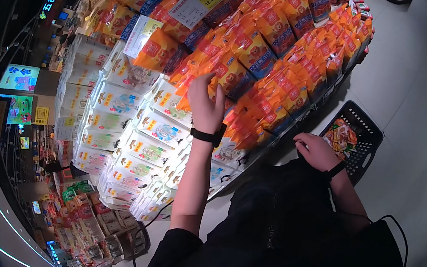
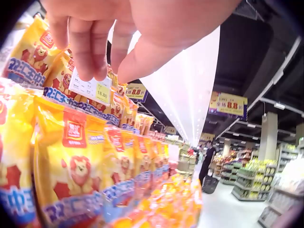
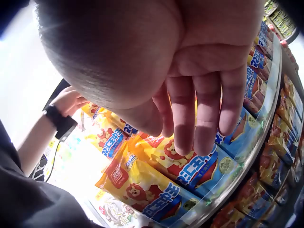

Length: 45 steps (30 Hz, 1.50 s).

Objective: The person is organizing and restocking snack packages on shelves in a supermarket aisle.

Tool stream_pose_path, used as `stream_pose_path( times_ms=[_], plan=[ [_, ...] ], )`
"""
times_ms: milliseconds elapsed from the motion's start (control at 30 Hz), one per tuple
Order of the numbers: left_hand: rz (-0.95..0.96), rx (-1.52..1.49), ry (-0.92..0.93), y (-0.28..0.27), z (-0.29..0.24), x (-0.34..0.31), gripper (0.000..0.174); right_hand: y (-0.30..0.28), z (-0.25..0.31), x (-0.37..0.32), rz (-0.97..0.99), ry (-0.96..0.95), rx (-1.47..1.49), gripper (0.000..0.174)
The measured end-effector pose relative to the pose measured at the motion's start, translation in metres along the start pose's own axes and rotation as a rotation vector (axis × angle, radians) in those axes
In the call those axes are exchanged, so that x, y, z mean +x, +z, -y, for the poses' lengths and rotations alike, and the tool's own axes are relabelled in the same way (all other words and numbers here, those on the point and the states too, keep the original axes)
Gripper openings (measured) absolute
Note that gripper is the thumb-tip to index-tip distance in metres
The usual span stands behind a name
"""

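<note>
My left hand point(image 1: 204, 101), a black band on its wrist, reaches up into a sloping display of orange-and-yellow snack bags point(image 1: 274, 31). In the left wrist view its fingers point(image 2: 85, 42) hang loosely just in front of a white price tag point(image 2: 90, 89) and bags printed with a lion point(image 2: 71, 152); nothing lies between fingers and thumb. My right hand point(image 1: 316, 150) hovers low by the shelf's edge, close to my body. Its fingers point(image 3: 199, 109) hang straight and hold nothing, above more lion bags point(image 3: 156, 180).
White packets point(image 1: 152, 129) fill the shelves below the orange bags. A black shopping basket point(image 1: 363, 138) with a colourful packet point(image 1: 340, 137) in it stands on the pale floor point(image 1: 417, 82) to the right. More store shelves lie around, and a distant shopper point(image 2: 207, 161) stands in the aisle.
</note>
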<state>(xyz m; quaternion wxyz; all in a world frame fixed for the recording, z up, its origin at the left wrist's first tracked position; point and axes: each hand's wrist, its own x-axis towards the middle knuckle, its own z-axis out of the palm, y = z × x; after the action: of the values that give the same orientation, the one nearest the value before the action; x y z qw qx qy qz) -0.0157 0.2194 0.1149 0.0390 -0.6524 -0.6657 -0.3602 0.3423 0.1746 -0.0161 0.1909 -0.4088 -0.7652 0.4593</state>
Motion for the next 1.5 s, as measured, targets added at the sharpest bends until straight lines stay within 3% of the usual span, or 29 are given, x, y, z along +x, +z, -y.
stream_pose_path(
  times_ms=[133, 233, 300, 433, 500, 567, 667, 733, 833, 900, 1033, 1133, 1200, 1367, 1500],
  plan=[
    [0.166, -0.301, -0.245, -0.031, -0.036, -0.082, 0.016, 0.002, -0.015, -0.006, -0.015, 0.084, -0.087, 0.024],
    [0.348, -0.503, -0.55, -0.052, -0.054, -0.132, 0.017, 0.006, -0.039, -0.018, 0.036, 0.179, -0.212, 0.027],
    [0.388, -0.515, -0.518, -0.054, -0.044, -0.167, 0.018, 0.013, -0.061, -0.027, 0.088, 0.295, -0.242, 0.026],
    [0.424, -0.612, -0.591, -0.06, -0.043, -0.191, 0.019, 0.042, -0.136, -0.052, 0.114, 0.274, -0.243, 0.03],
    [0.444, -0.6, -0.546, -0.069, -0.04, -0.19, 0.019, 0.055, -0.161, -0.065, 0.237, 0.431, -0.246, 0.028],
    [0.477, -0.554, -0.459, -0.079, -0.034, -0.186, 0.02, 0.064, -0.175, -0.078, 0.403, 0.483, -0.233, 0.037],
    [0.452, -0.58, -0.467, -0.087, -0.027, -0.188, 0.021, 0.105, -0.246, -0.118, 0.186, 0.561, -0.01, 0.045],
    [0.443, -0.588, -0.488, -0.096, -0.024, -0.193, 0.021, 0.116, -0.272, -0.13, 0.107, 0.73, -0.011, 0.042],
    [0.42, -0.598, -0.502, -0.104, -0.015, -0.205, 0.021, 0.105, -0.267, -0.136, 0.262, 0.549, -0.267, 0.043],
    [0.41, -0.612, -0.514, -0.105, -0.008, -0.217, 0.02, 0.1, -0.251, -0.131, 0.278, 0.553, -0.275, 0.044],
    [0.396, -0.623, -0.515, -0.12, -0.001, -0.231, 0.014, 0.101, -0.244, -0.13, 0.258, 0.642, -0.286, 0.053],
    [0.355, -0.698, -0.519, -0.123, 0.013, -0.247, 0.012, 0.099, -0.192, -0.122, 0.255, 0.747, -0.342, 0.058],
    [0.287, -0.746, -0.504, -0.126, 0.022, -0.258, 0.013, 0.103, -0.207, -0.12, 0.269, 0.783, -0.385, 0.061],
    [0.155, -0.83, -0.504, -0.139, 0.043, -0.269, 0.012, 0.11, -0.195, -0.126, 0.183, 0.76, -0.463, 0.059],
    [0.178, -0.77, -0.513, -0.154, 0.062, -0.273, 0.011, 0.123, -0.19, -0.128, 0.027, 0.725, -0.498, 0.055]
  ],
)
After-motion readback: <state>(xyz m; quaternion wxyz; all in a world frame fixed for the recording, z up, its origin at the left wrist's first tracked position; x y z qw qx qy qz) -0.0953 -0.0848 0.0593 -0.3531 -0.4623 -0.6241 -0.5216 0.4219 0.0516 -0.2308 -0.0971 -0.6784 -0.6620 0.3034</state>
